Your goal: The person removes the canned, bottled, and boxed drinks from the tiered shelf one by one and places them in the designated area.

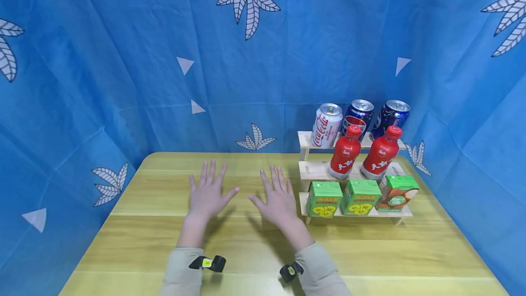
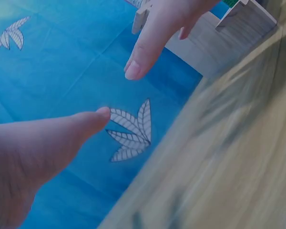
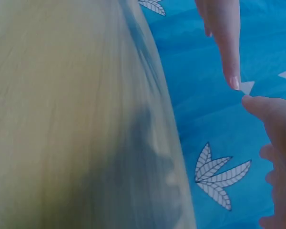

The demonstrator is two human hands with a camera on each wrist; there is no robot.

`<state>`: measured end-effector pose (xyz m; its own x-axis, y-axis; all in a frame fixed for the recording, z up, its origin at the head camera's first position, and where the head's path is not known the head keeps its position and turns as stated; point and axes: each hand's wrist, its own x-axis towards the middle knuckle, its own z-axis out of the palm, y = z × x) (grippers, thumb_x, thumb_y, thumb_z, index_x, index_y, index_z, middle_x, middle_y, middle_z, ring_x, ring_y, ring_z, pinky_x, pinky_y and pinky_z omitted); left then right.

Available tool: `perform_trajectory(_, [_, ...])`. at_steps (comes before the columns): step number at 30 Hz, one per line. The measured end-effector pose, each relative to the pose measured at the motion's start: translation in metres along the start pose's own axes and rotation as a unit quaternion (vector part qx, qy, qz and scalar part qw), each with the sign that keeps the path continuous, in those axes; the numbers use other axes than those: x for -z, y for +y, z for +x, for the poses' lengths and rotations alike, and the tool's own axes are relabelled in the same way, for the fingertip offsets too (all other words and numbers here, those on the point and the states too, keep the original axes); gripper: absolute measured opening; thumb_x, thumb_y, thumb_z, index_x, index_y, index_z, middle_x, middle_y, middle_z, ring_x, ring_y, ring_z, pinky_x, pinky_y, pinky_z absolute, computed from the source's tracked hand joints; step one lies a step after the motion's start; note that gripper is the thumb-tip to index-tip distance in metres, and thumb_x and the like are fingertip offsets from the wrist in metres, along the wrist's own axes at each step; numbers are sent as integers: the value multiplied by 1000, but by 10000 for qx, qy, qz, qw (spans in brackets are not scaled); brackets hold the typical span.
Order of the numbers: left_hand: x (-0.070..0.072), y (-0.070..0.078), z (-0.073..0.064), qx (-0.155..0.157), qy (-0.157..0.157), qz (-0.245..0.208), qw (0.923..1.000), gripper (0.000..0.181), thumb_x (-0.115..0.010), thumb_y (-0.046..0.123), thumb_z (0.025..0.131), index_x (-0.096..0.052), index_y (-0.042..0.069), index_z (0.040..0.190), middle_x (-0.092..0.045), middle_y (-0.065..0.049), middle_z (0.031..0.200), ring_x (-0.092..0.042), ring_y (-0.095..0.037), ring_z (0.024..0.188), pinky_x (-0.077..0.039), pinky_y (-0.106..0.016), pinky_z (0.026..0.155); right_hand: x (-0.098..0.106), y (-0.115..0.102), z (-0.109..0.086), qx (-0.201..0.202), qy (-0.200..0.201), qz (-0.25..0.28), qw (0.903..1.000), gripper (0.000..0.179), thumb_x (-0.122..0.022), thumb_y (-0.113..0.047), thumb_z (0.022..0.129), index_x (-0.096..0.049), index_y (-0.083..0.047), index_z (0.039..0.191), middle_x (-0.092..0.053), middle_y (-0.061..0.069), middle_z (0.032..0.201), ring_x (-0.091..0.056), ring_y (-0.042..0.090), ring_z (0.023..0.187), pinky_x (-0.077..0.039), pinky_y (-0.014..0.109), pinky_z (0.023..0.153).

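Our left hand (image 1: pixel 207 198) and right hand (image 1: pixel 279 200) hang spread and empty above the surface (image 1: pixel 246 259). The nearest green carton (image 1: pixel 324 200) stands lowest on the wooden rack (image 1: pixel 314 169), just right of our right hand; a rightward sweep could clip it or jolt the rack, toppling a red bottle (image 1: pixel 346 153).

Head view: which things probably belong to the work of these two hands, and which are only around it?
Probably the work, as nearest to the empty hands:
left hand
right hand
wooden shelf
three cans
two red bottles
three cartons

Probably only surroundings:
blue cloth
table
black wrist devices
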<state>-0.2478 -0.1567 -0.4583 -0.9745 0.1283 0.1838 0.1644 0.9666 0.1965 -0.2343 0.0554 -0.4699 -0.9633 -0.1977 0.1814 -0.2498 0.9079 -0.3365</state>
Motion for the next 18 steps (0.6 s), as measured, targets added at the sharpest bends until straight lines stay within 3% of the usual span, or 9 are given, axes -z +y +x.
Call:
perform_trajectory(11, [26,4,-4,-256,128,240,9993,84,-41,71,90,-15,27,157,-2,-8,165,4,-32,153,4,-66,115,28,-6,-8,247,261,-300,9989,83,-43,-69,91,-16,-24,157,-1,5,165,2,26,153,-8,51,122])
perform_trajectory(18, [39,10,-5,-475,181,416,9978,84,-40,73,90,-12,30,157,3,-3,165,9,-27,153,7,-64,116,48,-11,-15,432,453,-414,9972,83,-44,-67,92,-17,-24,157,-1,4,165,0,27,153,-8,51,122])
